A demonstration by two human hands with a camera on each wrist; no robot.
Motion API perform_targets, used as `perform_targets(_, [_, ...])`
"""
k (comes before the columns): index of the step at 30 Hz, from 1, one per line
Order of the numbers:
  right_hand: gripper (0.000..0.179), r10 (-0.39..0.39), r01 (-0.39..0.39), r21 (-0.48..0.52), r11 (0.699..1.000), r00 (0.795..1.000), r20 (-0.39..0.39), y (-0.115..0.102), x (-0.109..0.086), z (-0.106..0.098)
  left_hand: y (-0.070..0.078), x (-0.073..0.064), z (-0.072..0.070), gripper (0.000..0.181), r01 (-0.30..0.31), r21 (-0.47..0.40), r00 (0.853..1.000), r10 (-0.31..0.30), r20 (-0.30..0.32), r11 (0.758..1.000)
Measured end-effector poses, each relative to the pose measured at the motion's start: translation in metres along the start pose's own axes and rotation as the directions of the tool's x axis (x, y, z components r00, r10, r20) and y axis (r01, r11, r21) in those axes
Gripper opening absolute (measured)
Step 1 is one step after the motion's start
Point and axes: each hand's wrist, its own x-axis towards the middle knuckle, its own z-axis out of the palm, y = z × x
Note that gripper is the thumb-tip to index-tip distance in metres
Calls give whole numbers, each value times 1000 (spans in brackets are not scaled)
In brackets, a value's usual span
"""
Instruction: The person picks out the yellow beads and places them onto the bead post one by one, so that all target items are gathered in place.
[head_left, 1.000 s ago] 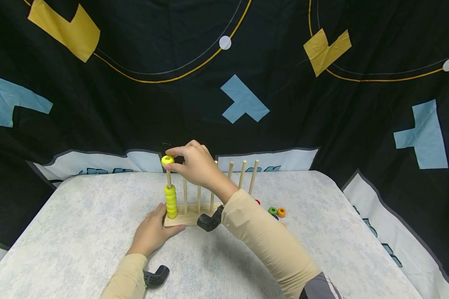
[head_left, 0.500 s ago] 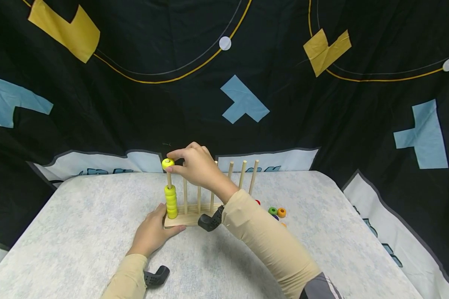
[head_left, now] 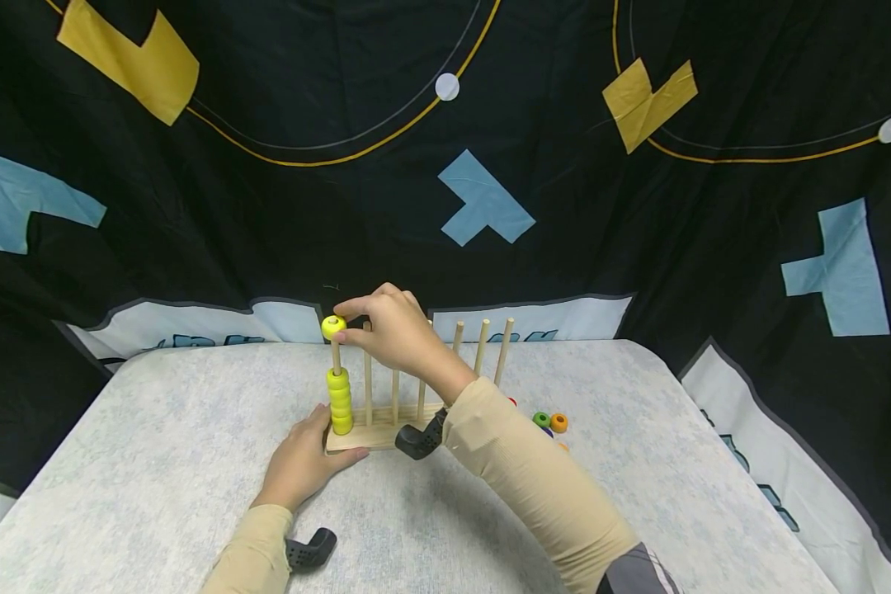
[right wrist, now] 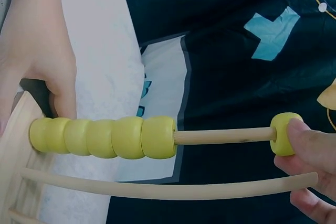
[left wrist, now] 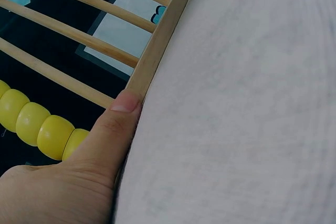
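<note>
A wooden peg stand (head_left: 380,440) with several upright rods stands on the table. Several yellow beads (head_left: 339,402) are stacked at the foot of its leftmost rod. Between thumb and fingertips my right hand (head_left: 397,334) pinches another yellow bead (right wrist: 283,134); the rod's upper end sits in its hole, and bare rod (right wrist: 226,136) shows between it and the stack. My left hand (head_left: 300,462) grips the left end of the base, thumb (left wrist: 113,124) along the front edge in the left wrist view. In the head view its other fingers are partly hidden at the base's left side.
Loose beads lie right of the stand: a green one (head_left: 540,419), an orange one (head_left: 558,422), and partly hidden red and blue ones. Bare rods (head_left: 502,353) rise behind my right forearm. A dark curtain (head_left: 282,223) hangs behind the table (head_left: 193,429).
The right hand has come down slightly with the yellow bead at the rod's top. My left hand keeps its hold on the base.
</note>
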Motion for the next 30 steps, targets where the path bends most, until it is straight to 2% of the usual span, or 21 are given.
perform_targets(13, [33, -20, 20, -18, 1000, 1000, -11, 2, -4, -4, 0, 0, 1, 101, 12, 5, 1000, -12, 3, 1000])
perform_targets(23, [36, -78, 82, 63, 995, 995, -57, 3, -8, -13, 0, 0, 2, 97, 10, -1, 1000, -10, -6, 1000])
perform_targets(30, [38, -138, 148, 80, 986, 983, -117, 5, -20, -19, 0, 1, 2, 90, 5, 1, 1000, -5, -15, 1000])
